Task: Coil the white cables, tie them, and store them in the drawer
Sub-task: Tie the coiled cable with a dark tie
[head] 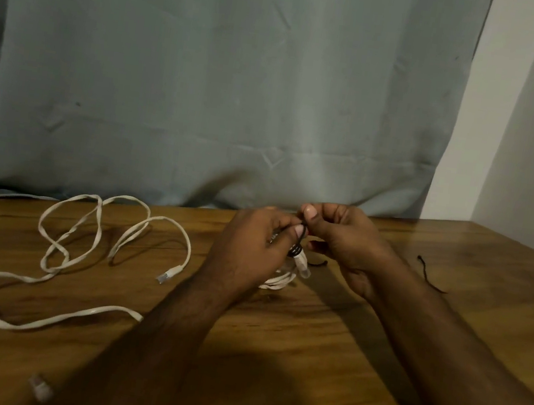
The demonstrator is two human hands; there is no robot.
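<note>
Wooden counter (288, 359) fills the near part of the room, with a grey curtain (225, 76) hanging behind it. Closest to us lies a plug (40, 388), blurry at the bottom edge. Next comes the loose cable (55, 261), flat and white, flopped in big loops on the left. It looks light and bendy, so it should fold easily, but it may spring open if let go. Its ends are the best places to take hold. Further back, the left hand (252, 248) and right hand (345, 244) each pinch a thin black tie (302, 233) tight around the coil (278, 281). Each grip is pressed together on the tie. A spare tie (428, 276) lies to the right.
</note>
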